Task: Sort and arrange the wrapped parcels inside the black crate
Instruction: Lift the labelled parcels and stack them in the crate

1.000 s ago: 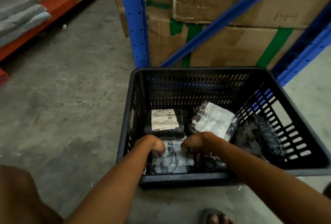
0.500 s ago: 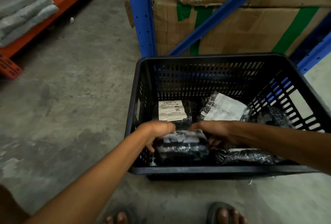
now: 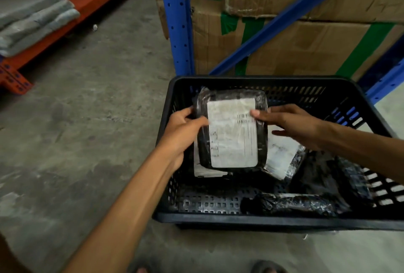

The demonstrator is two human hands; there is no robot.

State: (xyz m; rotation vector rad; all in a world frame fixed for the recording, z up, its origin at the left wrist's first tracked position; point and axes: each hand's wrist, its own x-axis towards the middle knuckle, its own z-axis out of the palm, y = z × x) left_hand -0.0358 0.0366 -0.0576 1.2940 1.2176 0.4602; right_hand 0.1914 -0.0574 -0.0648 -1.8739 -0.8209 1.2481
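Both hands hold one wrapped parcel point(image 3: 231, 132) over the black crate point(image 3: 273, 221) — label side up, tilted toward the camera. The left hand point(image 3: 182, 132) grips its left edge, fingers point(image 3: 200, 122) curled onto the face; the right hand point(image 3: 290, 123) pinches the upper right edge, a fingertip resting on the label's barcode. Just below the left fingers, a second labelled parcel point(image 3: 206, 172) lies flat on the crate bottom. Beneath the right fingers sits a third parcel point(image 3: 282, 159) — white label up. Nearer the camera than both hands, a dark wrapped bundle point(image 3: 293, 205) lies along the front wall. The crate stands on the concrete floor point(image 3: 98, 108).
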